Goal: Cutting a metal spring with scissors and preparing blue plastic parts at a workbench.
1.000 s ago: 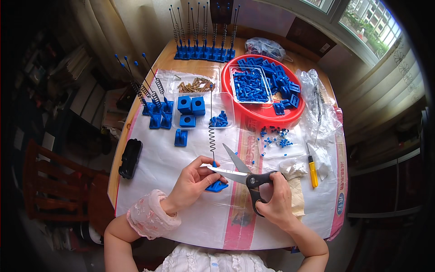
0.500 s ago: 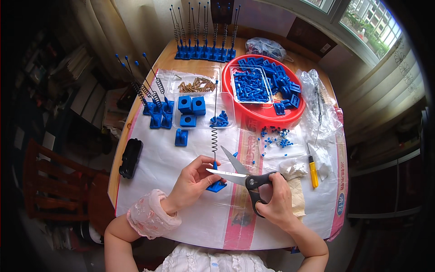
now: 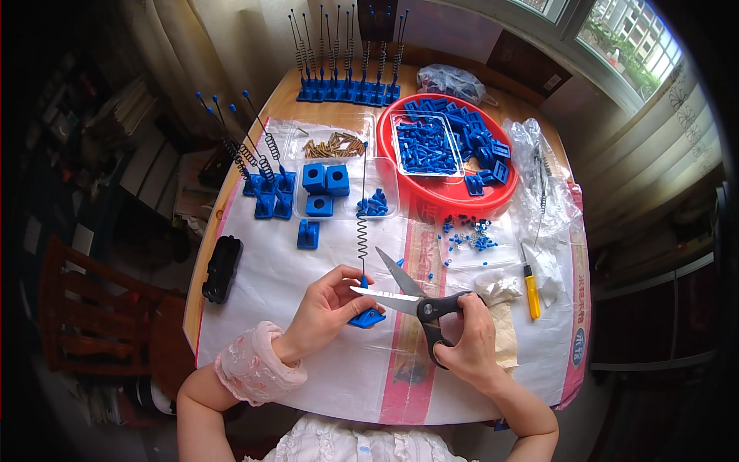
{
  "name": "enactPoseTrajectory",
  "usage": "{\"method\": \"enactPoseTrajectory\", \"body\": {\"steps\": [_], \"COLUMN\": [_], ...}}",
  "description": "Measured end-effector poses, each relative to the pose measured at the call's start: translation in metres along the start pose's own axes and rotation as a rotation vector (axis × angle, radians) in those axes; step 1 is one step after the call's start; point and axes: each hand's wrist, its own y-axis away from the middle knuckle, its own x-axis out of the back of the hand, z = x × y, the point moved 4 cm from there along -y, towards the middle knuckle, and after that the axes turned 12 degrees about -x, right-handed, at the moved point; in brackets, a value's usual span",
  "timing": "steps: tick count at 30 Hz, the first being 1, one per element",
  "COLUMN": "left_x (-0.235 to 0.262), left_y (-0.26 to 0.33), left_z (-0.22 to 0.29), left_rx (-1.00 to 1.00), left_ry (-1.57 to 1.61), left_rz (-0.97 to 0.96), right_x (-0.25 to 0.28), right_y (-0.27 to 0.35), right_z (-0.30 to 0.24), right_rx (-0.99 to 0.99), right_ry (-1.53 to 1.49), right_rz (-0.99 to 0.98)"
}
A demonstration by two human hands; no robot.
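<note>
My left hand (image 3: 327, 304) is closed on a blue plastic base carrying an upright black coil spring (image 3: 362, 240), topped by a thin rod with a small blue tip. The base's flat blue foot (image 3: 366, 318) shows below my fingers. In my right hand (image 3: 471, 339) is a pair of black-handled scissors (image 3: 428, 309), thumb and fingers in the loops. Their blades are spread apart, and the nearer blade crosses the blue stem just above my left fingertips; whether it touches is unclear. A small blue piece (image 3: 399, 262) lies on the cover beyond the upper blade.
Finished-looking spring pieces stand at the back (image 3: 350, 91) and left (image 3: 269, 189). A red basin (image 3: 485, 203) holds blue parts. Near it lie small beads (image 3: 481, 239), a yellow-handled screwdriver (image 3: 533, 296) and plastic bags (image 3: 539, 138). Blue blocks (image 3: 319, 205), brass pins (image 3: 339, 145) and a black case (image 3: 223, 269) are leftward.
The spring piece has shifted slightly left and its rod tip sits a little lower. Its blue foot has turned slightly in my left fingers. The scissors have barely moved, their blades still apart.
</note>
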Motion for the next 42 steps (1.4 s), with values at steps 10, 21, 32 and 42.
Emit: {"method": "enactPoseTrajectory", "body": {"steps": [10, 21, 32, 42], "left_x": [-0.0003, 0.0015, -0.0022, 0.0012], "left_y": [0.0004, -0.0006, -0.0007, -0.0002], "left_z": [0.0007, 0.0007, 0.0059, 0.0018], "left_rx": [-0.042, -0.023, 0.015, -0.027], "left_ry": [-0.034, -0.072, 0.030, -0.002], "left_rz": [0.014, -0.023, 0.010, -0.029], "right_x": [0.0008, 0.0025, 0.0016, 0.0017], "right_y": [-0.0010, -0.0005, 0.0000, -0.0002], "right_z": [0.0004, -0.0007, 0.0008, 0.0014], "right_rx": [0.022, 0.023, 0.009, 0.013], "right_ry": [-0.001, 0.000, 0.007, 0.010], "right_rz": [-0.022, -0.003, 0.004, -0.009]}}
